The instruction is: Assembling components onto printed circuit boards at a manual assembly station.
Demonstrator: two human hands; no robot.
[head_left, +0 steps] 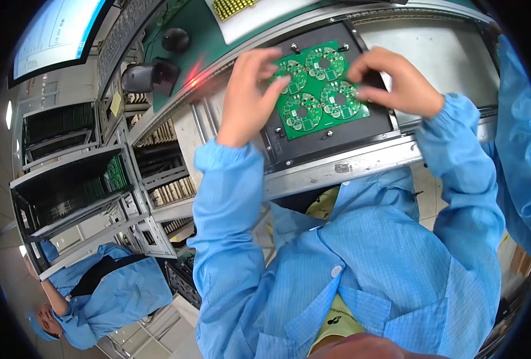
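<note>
Both hands, left and right, pinch a green board over a black tray; uneven pressure could seat it crooked.

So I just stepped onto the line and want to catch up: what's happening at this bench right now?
A person in a blue smock has both hands on a green circuit panel of four round boards. The left hand grips its left edge and the right hand its right edge, over a black rectangular carrier tray on the metal conveyor rail. Whether the panel rests fully in the tray is unclear. Another person in blue crouches lower left.
</note>
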